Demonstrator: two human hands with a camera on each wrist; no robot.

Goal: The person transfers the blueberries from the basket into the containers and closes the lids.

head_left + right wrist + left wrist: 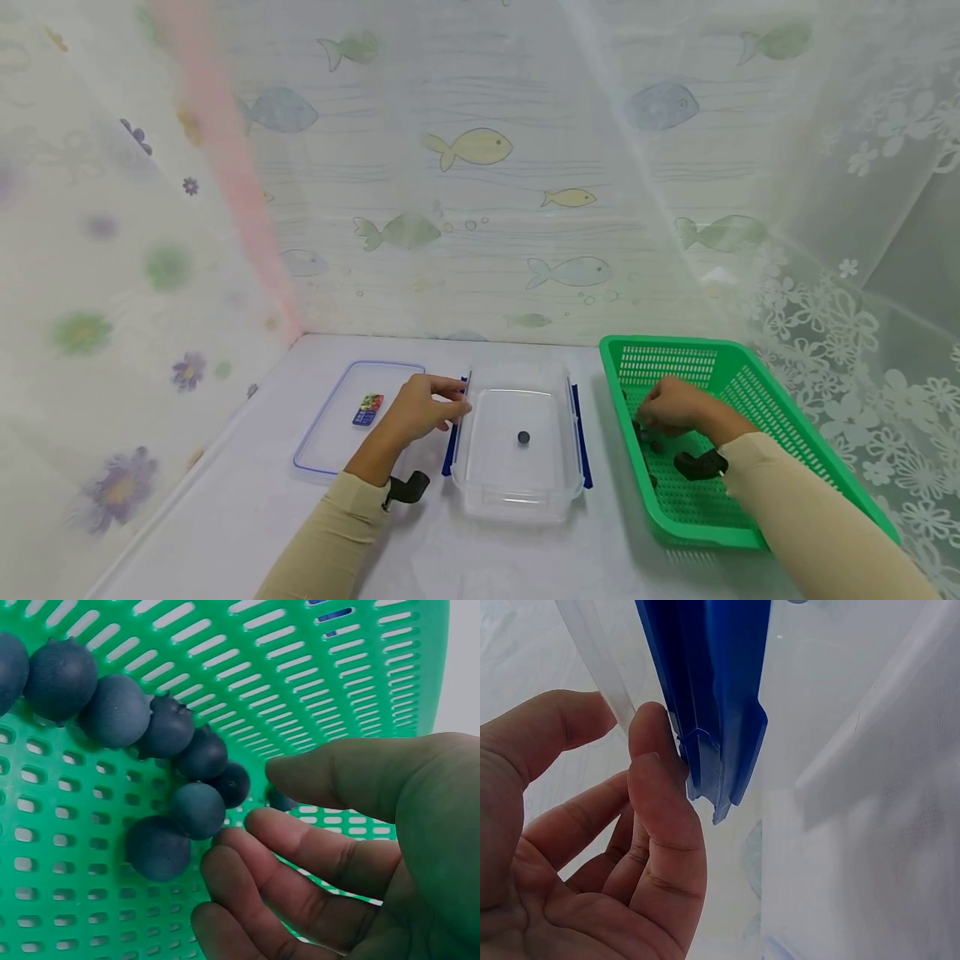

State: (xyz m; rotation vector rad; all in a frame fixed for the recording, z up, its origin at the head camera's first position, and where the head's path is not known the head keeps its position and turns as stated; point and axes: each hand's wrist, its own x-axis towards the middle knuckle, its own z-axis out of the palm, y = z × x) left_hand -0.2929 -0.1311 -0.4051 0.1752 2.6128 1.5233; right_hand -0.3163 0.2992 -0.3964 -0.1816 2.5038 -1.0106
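Observation:
My left hand (422,408) is at the left wall of a clear plastic container (517,500). In the left wrist view its thumb and fingers pinch the rim beside a blue latch flap (712,682). A single blueberry (523,437) lies on the container's floor. My right hand (670,406) reaches into a green basket (750,533) near its left wall. Several blueberries (114,711) line that wall in the right wrist view. The right thumb and fingers are slightly apart beside the blueberries, with none visibly held; one blueberry (281,798) shows behind the gap.
A clear lid (330,442) with a blue seal lies flat on the white table (217,517), left of the container, and bears a printed label (368,409). Another blue latch flap (581,437) sticks out on the container's right. A fish-patterned curtain (480,217) hangs behind the table.

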